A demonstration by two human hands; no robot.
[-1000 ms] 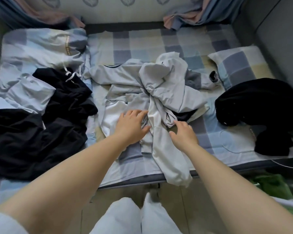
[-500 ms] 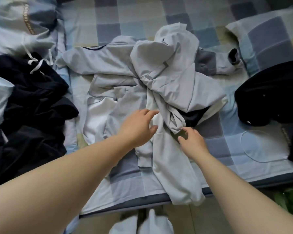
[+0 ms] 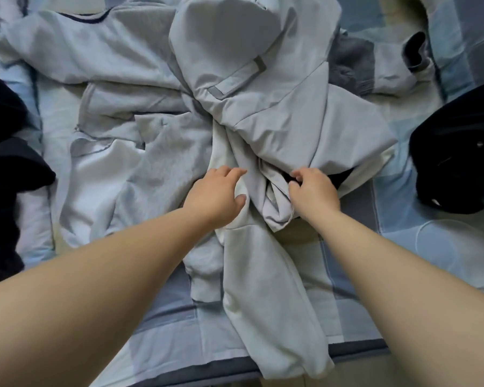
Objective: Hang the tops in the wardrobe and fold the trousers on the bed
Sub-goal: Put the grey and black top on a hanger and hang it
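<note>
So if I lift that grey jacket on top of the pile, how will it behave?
Probably floppy: the grey jacket lies in deep creases and one part trails over the bed edge. Likely light, being thin fabric. It may drag the garments beneath it, since it is bunched among them where the right hand pinches a fold and the left hand rests.

Smooth, matt grey cloth on the jacket point(image 3: 263, 88), with a slightly shinier strap across it. Beside it the pale sweatshirt point(image 3: 162, 163) looks softer, fleecy knit. Black garment point(image 3: 458, 152) at right, matt, faintly velvety. Checked bed sheet point(image 3: 444, 247), smooth quilted cotton-like fabric.
</note>
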